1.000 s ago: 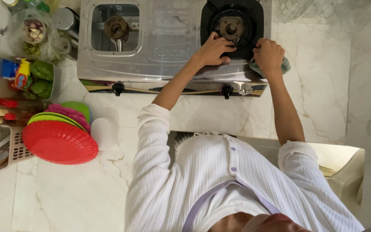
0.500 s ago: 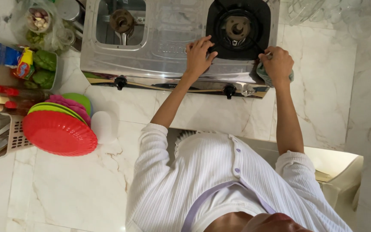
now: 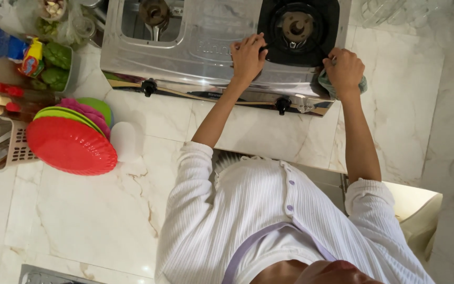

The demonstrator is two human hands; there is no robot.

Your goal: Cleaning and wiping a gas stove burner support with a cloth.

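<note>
A steel two-burner gas stove stands on the marble counter. My left hand lies on its top with the fingers apart, the fingertips at the left edge of the black right burner, and it holds nothing. My right hand is closed on a grey-green cloth pressed against the stove's front right corner. The left burner sits at the far left of the stove. Two black knobs stick out from the front panel.
A stack of red, green and pink plastic plates leans in a rack at the left. Behind it are red-capped bottles, a bowl of green vegetables and a bagged container. A cream bin stands below the counter edge at the right.
My left hand has slid back from the burner's centre to its left edge. My right hand has moved the cloth a little along the stove's right corner.
</note>
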